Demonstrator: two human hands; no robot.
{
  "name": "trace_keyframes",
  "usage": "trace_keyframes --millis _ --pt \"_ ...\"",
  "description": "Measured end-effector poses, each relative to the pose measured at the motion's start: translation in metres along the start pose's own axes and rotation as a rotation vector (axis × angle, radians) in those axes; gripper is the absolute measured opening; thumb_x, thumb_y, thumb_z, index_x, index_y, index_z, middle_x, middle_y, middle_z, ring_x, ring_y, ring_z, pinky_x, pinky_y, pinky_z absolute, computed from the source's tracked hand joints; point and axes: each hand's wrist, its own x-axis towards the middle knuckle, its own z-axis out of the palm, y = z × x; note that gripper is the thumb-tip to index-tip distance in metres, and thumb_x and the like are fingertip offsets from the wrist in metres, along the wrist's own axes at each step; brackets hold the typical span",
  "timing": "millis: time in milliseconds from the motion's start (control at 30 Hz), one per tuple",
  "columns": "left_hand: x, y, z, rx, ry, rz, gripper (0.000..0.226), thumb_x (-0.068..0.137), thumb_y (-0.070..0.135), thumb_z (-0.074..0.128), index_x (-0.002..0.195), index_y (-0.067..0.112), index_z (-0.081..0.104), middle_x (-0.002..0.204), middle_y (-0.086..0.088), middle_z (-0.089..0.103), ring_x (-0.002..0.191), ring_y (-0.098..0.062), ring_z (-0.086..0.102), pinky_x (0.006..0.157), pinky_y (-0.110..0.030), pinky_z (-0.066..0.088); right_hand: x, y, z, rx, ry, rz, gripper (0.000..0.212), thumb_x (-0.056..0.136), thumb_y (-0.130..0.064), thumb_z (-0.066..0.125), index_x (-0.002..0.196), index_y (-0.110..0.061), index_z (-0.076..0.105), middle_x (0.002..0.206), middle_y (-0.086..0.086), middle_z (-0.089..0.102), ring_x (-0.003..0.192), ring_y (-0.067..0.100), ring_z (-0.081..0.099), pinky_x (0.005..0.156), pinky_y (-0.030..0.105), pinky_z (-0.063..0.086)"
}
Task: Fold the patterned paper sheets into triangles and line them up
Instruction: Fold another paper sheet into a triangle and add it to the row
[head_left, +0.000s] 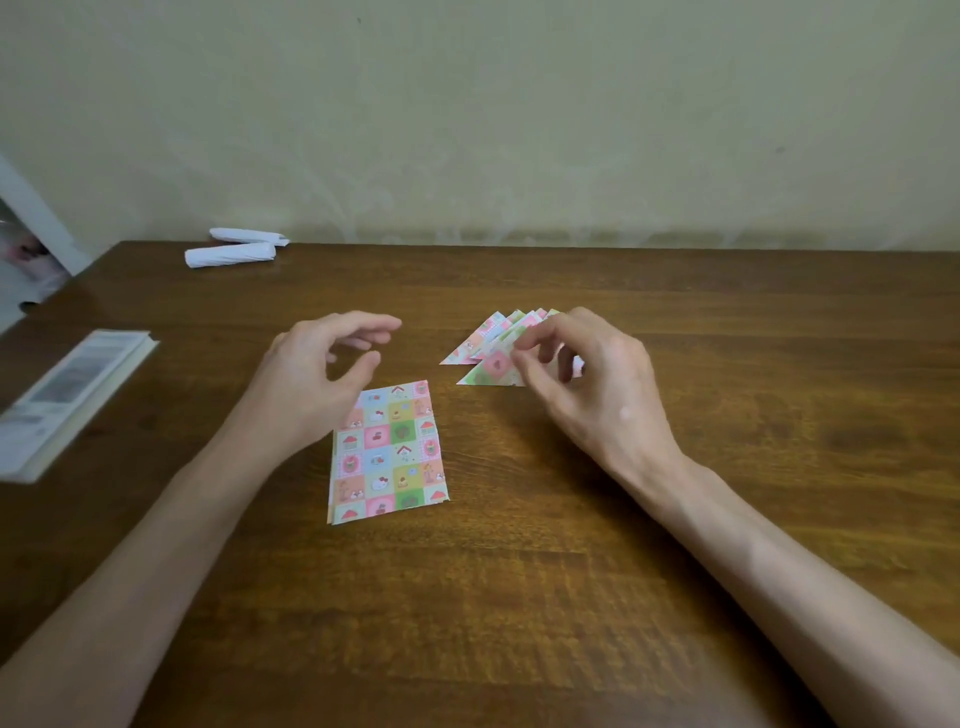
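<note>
- Left hand: loose, empty, over pastel checked rectangular paper sheets.
- Right hand: fingers curled at folded patterned paper triangles; grip cannot be told.

**Unfolded sheets at centre, folded triangles fanned to the upper right**

A small stack of patterned paper sheets lies flat just below the centre of the frame. It is an unfolded rectangle with its long side running up the picture and its edges slightly offset at the bottom. The print is a check of pastel pink, green, blue and yellow squares carrying tiny houses, cherries and cartoon figures. Up and to the right, apart from the stack, folded triangles in the same print overlap in a fanned row, peaks toward the top of the frame. The nearest triangle lies lowest. The right ends of the triangles are hidden.
</note>
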Motion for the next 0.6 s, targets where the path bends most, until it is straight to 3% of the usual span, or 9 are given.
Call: trace_keyframes --millis 67,133,233,333,467,600 --pt "0.001 -0.001 0.000 -0.004 0.021 -0.006 0.041 0.101 0.013 0.061 0.133 0.039 0.064 0.121 0.020 0.068 0.115 0.002 0.059 0.104 -0.040 0.050 -0.006 -0.016 0.008 0.007 -0.207 -0.071 0.010 0.093 -0.039 0.073 0.098 -0.031 0.072 0.089 -0.015 0.063 0.079 0.006 0.059 0.075 0.037 0.053" --pt "0.000 -0.001 0.000 -0.011 0.035 -0.003 0.041 0.101 0.011 0.060 0.132 0.038 0.065 0.120 0.020 0.068 0.114 0.001 0.060 0.103 -0.039 0.050 -0.013 -0.028 0.019 -0.013 -0.412 -0.127 0.031 0.092 -0.051 0.073 0.115 -0.030 0.072 0.108 -0.013 0.064 0.103 0.006 0.057 0.092 0.033 0.049" --pt "0.000 -0.001 0.000 -0.022 0.054 -0.003 0.042 0.101 0.010 0.059 0.133 0.036 0.066 0.120 0.019 0.068 0.115 0.000 0.060 0.104 -0.038 0.050 -0.020 -0.036 0.036 -0.091 -0.469 -0.182 0.063 0.088 -0.068 0.065 0.135 -0.025 0.067 0.132 -0.008 0.057 0.127 0.014 0.045 0.111 0.033 0.038" --pt "0.001 -0.001 -0.001 -0.031 0.059 -0.005 0.041 0.101 0.011 0.059 0.133 0.037 0.066 0.119 0.020 0.068 0.114 0.003 0.059 0.104 -0.038 0.049 -0.020 -0.038 0.044 -0.175 -0.493 -0.164 0.079 0.084 -0.080 0.055 0.141 -0.025 0.063 0.143 -0.007 0.051 0.133 0.017 0.035 0.114 0.039 0.031" --pt "0.001 -0.003 0.000 -0.029 0.069 0.005 0.041 0.101 0.012 0.060 0.132 0.038 0.066 0.118 0.023 0.068 0.113 0.007 0.058 0.103 -0.034 0.049 -0.023 -0.038 0.051 -0.219 -0.485 -0.218 0.074 0.083 -0.080 0.055 0.132 -0.027 0.069 0.142 -0.009 0.055 0.132 0.021 0.037 0.108 0.048 0.038" --pt "0.001 -0.005 0.001 -0.032 0.069 0.040 0.041 0.100 0.012 0.060 0.130 0.039 0.067 0.117 0.022 0.069 0.112 0.005 0.060 0.098 -0.031 0.050 -0.026 -0.038 0.055 -0.216 -0.407 -0.271 0.056 0.084 -0.074 0.060 0.113 -0.030 0.077 0.128 -0.010 0.063 0.123 0.022 0.044 0.100 0.043 0.041"
